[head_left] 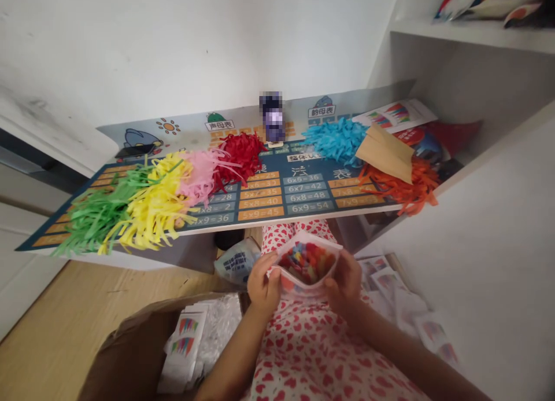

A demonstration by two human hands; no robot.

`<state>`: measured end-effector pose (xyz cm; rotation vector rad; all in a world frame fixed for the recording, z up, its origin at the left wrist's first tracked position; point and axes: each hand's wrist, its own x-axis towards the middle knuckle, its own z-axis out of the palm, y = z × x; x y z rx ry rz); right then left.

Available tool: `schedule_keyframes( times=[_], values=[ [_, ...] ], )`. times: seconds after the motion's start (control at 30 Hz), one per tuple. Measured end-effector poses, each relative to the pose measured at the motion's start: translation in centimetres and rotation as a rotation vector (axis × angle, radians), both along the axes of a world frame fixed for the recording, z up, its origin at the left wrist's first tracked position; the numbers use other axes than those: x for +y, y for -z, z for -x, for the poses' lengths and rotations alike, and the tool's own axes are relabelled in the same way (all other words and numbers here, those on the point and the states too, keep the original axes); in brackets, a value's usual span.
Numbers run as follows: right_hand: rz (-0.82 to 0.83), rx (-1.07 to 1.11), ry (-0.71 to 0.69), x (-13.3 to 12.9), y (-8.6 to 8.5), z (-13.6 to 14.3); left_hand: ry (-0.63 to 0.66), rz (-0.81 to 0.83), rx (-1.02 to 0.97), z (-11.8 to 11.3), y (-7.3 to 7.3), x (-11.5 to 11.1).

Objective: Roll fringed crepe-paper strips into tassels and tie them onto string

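An open pouch (306, 291) with a pale rim and see-through front sits above my lap, small multicoloured pieces inside it. My left hand (264, 282) grips its left edge, thumb at the front. My right hand (344, 280) holds the opposite edge, fingers wrapped round it. On the desk beyond lie bunches of shredded paper: green (102, 210), yellow (156, 207), pink (202, 175), red (243, 158), blue (338, 140) and orange (403, 184). A tan envelope (385, 152) rests partly over the orange bunch.
A cardboard box (130, 346) with printed cards and clear bags stands on the floor at lower left. More cards (399, 294) lie at my right. A bluish bag (237, 262) is under the desk (264, 198). A shelf (472, 35) juts out at upper right.
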<state>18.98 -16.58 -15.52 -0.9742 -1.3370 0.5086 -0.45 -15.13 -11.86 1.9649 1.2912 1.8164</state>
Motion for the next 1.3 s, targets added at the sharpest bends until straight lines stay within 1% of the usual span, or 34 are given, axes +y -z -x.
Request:
schedule_keyframes(
  times=[0.07, 0.13, 0.2, 0.27, 0.3, 0.37, 0.43, 0.47, 0.53, 0.63, 0.7, 0.77, 0.83, 0.93, 0.97, 1.03, 1.1, 1.2, 1.3],
  values=[
    [-0.087, -0.092, -0.015, 0.2, 0.1, -0.4, 0.018, -0.024, 0.102, 0.5, -0.6, 0.5],
    [-0.161, -0.175, -0.019, 0.5, -0.3, -0.7, 0.045, -0.042, 0.161, 0.9, -1.3, 0.9],
    [-0.194, -0.221, -0.04, 0.8, -1.0, -1.1, 0.102, -0.044, 0.186, 1.4, -1.9, 1.3],
    [-0.19, -0.198, -0.061, 1.3, -1.6, -1.3, 0.192, -0.012, 0.164, 1.8, -2.4, 1.9],
    [-0.171, -0.161, -0.07, 1.5, -1.9, -1.3, 0.242, 0.027, 0.135, 2.0, -2.6, 2.2],
    [-0.116, -0.069, -0.077, 2.0, -2.4, -1.2, 0.331, 0.17, 0.029, 2.1, -2.9, 3.0],
    [-0.059, 0.011, -0.096, 2.6, -2.8, -1.0, 0.387, 0.323, -0.128, 2.0, -2.9, 3.8],
    [-0.033, 0.043, -0.107, 2.9, -3.0, -0.9, 0.399, 0.369, -0.199, 1.8, -2.9, 4.3],
    [0.012, 0.116, -0.11, 3.6, -3.2, -0.7, 0.398, 0.39, -0.304, 1.2, -2.6, 5.0],
    [0.085, 0.228, -0.076, 4.2, -3.3, -0.6, 0.391, 0.36, -0.374, 0.4, -2.2, 5.6],
    [0.157, 0.308, -0.09, 4.4, -3.5, -0.6, 0.446, 0.393, -0.442, 0.1, -2.1, 5.7],
    [0.245, 0.388, -0.147, 4.4, -3.7, -0.7, 0.543, 0.481, -0.499, 0.3, -2.3, 5.8],
    [0.34, 0.417, -0.211, 4.5, -3.9, -0.9, 0.612, 0.564, -0.482, 0.7, -2.7, 6.0],
    [0.447, 0.402, -0.298, 5.0, -3.9, -1.5, 0.643, 0.567, -0.391, 1.1, -3.0, 6.4],
    [0.476, 0.414, -0.33, 5.2, -3.9, -1.7, 0.67, 0.561, -0.402, 1.0, -3.0, 6.4],
    [0.525, 0.456, -0.37, 5.5, -4.2, -1.9, 0.757, 0.585, -0.49, 0.6, -2.8, 6.5],
    [0.554, 0.478, -0.357, 5.7, -4.8, -2.0, 0.814, 0.634, -0.582, 0.0, -2.6, 6.4],
    [0.565, 0.456, -0.312, 5.7, -5.9, -1.9, 0.787, 0.67, -0.614, -0.4, -2.4, 6.3],
    [0.548, 0.405, -0.296, 5.7, -6.2, -1.9, 0.741, 0.666, -0.546, -0.4, -2.8, 6.3]
  ],
)
